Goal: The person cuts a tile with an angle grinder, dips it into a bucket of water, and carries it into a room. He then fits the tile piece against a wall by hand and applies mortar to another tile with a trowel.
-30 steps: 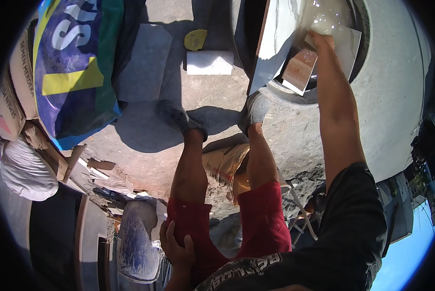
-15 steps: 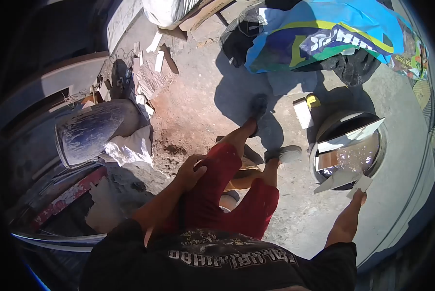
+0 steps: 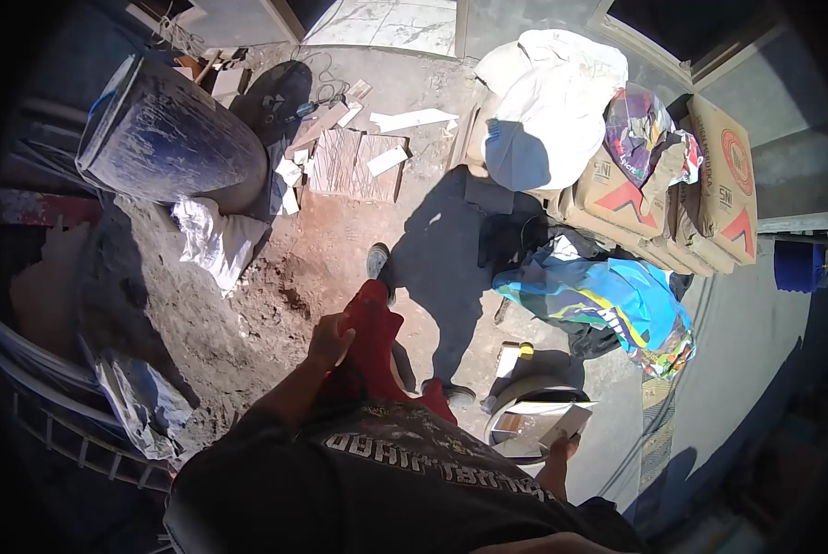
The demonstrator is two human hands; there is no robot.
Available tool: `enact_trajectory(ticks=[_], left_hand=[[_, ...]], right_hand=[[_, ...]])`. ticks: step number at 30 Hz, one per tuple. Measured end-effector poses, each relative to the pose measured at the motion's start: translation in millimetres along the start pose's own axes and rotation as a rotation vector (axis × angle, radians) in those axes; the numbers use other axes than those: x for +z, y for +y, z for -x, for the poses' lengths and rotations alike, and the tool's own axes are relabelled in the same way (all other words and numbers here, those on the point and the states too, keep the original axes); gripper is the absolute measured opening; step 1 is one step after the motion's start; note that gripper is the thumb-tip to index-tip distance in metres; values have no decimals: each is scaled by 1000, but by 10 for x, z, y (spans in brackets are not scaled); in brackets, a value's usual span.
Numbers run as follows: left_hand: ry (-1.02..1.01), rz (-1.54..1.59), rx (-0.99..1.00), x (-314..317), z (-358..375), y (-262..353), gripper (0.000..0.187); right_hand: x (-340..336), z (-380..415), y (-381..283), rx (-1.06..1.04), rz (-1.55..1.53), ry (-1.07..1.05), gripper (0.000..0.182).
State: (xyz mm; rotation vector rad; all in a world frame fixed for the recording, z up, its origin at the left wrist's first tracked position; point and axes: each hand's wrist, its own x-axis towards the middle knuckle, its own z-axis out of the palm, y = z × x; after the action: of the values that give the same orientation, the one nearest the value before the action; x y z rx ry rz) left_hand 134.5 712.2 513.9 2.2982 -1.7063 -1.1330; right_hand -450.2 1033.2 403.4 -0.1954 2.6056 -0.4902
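My left hand (image 3: pixel 329 343) rests on the thigh of my red trousers (image 3: pixel 373 323), fingers curled against the cloth with no object visible in them. At the lower right, my right hand (image 3: pixel 567 447) grips the edge of a flat, pale tile piece (image 3: pixel 566 425). That piece is over a round dark tub (image 3: pixel 490 417), in which other tile pieces (image 3: pixel 509 423) stand or lie at angles. Just above the tub, a small white piece (image 3: pixel 506 360) lies beside a yellow object (image 3: pixel 527 351).
A scuffed blue barrel (image 3: pixel 174 138) lies tilted at the upper left, near a sand heap (image 3: pixel 192 319). Wood-patterned tiles (image 3: pixel 354 164) lie ahead. Stacked cement bags (image 3: pixel 617 198), a white sack (image 3: pixel 552 102) and a blue plastic sheet (image 3: pixel 631 295) occupy the right side.
The view has lifted and turned, bringing the bag stack and doorway into sight. My body is more upright. The held tile piece has risen over the tub; my left hand stays at my thigh.
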Motion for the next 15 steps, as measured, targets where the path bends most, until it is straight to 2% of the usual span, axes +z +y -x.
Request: enact_trajectory(ticks=[1,2,3,4,5,6,7,8,9,11,13,14,15], left_hand=[[10,88,120,-33,-306,69,55],[46,173,404,153,-653,-163,59],[-96,337,186,419,-947,-138,63],[-277,481,63,162,-968,243,71],[-441,628,-39,-178,-1141,687,79],[-448,585,-40,-325,-1344,905,91],[-463,539,-46,-421,-1446,1047,104],[-369,502,30,-444,-1610,1148,115],[-317,601,25,-640,-1735,1342,116],[-215,796,29,-1003,-1986,1713,120],[-87,1195,25,-1497,-2222,2045,110],[2,1075,43,-1352,-2620,1838,97],[39,1172,19,-1662,-2750,1919,94]], right_hand=[[311,284,-682,-60,-6,-52,33],[698,673,-1459,-121,-239,-140,30],[914,1102,-2074,-170,-447,-242,27],[988,1377,-2638,-756,266,-193,25],[1167,1835,-3451,-545,-6,-348,22],[1404,2041,-3954,-660,64,-442,22],[1748,2083,-4210,-924,127,-482,22],[1915,2268,-4586,-1096,164,-505,23],[1979,2574,-5132,-1264,208,-525,23],[1865,3236,-6100,-1172,137,-596,24],[2060,3393,-6565,-1349,150,-563,28],[2114,3427,-6791,-1432,153,-546,30],[2081,3489,-7068,-1521,111,-578,33]])
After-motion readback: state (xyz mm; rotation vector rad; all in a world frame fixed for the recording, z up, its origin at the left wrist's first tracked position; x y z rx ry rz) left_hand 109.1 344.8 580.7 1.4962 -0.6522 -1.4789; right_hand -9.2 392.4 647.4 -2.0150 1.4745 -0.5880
